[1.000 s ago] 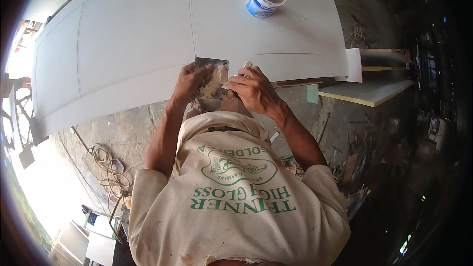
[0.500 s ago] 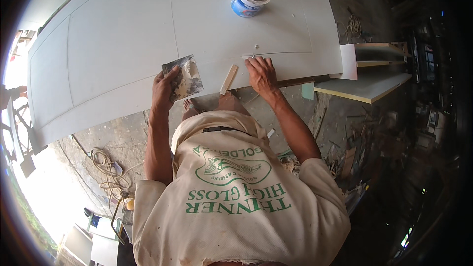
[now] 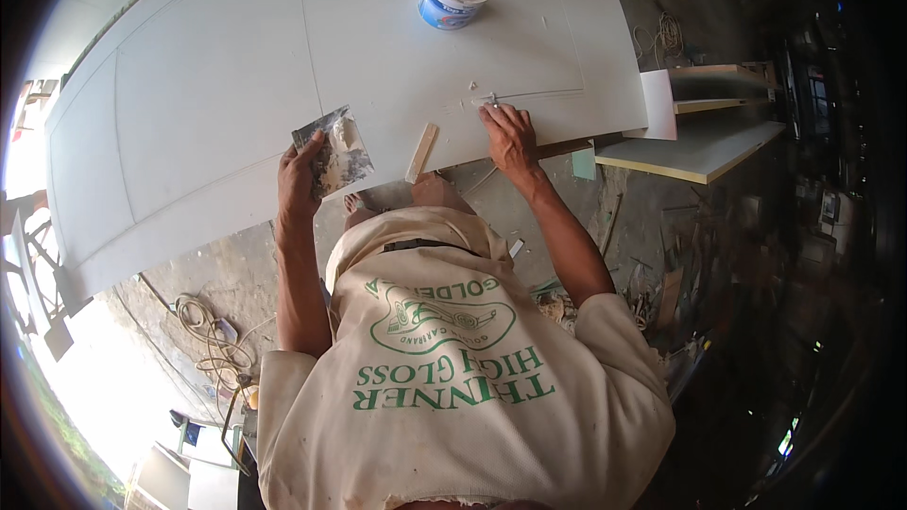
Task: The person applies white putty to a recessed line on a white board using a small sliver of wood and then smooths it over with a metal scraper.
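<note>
My left hand grips a thin square plate by its left edge, thumb on top. The plate is dark and smeared with cream putty, thickest near its upper middle. My right hand is closed, fingertips pressed down on a large white panel. A small pale flat piece shows at those fingertips, too small to name. It sits on a thin groove line that runs on to the right. A blue and white can of grey-cream paste stands on the panel, with a stick-like handle leaning out of it.
A narrow wooden strip lies at the panel's near edge, between my hands. Small putty crumbs dot the surface. More boards are stacked at the right. A coiled cable lies on the floor at the left.
My right hand has slid right along the groove line, relative to the panel. The left hand still holds the plate. The whole view has shifted slightly.
</note>
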### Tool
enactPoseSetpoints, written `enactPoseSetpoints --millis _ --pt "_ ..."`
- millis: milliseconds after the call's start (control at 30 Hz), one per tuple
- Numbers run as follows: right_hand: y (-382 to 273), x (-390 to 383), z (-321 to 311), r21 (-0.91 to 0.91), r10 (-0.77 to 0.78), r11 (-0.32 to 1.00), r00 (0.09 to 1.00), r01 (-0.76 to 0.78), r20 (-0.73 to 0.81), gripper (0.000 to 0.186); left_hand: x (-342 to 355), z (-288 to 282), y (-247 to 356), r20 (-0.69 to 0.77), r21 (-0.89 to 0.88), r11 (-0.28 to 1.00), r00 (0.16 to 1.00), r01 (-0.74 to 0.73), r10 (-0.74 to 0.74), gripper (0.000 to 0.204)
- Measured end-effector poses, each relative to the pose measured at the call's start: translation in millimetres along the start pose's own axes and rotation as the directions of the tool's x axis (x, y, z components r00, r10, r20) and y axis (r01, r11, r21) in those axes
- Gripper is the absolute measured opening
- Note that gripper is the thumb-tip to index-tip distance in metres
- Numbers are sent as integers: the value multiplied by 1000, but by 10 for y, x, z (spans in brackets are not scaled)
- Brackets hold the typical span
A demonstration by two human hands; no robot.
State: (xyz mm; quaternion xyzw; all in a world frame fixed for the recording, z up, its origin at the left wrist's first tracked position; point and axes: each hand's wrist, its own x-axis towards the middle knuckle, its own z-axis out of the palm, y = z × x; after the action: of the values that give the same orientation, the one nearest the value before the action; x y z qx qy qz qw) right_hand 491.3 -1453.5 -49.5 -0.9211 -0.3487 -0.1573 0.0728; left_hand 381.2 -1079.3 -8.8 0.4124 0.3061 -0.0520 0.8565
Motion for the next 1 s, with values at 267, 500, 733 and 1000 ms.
enactPoseSetpoints --millis 267,500,733,1000 --pt "354 315 -12 -28 405 913 913 -406 -37 17 90 -34 -63 -38 -30 1000 999 -8 7 17" --pt "-335 622 399 129 499 860 867 -494 -4 8 75 -146 -178 -77 -56 998 997 0 -4 18" --pt "-169 496 186 258 296 914 950 -313 104 13 87 -80 -166 -64 -44 998 997 -43 40 17" --pt "693 49 -129 140 126 981 991 -131 43 30 74 -164 -172 -75 -36 997 995 -69 66 18"
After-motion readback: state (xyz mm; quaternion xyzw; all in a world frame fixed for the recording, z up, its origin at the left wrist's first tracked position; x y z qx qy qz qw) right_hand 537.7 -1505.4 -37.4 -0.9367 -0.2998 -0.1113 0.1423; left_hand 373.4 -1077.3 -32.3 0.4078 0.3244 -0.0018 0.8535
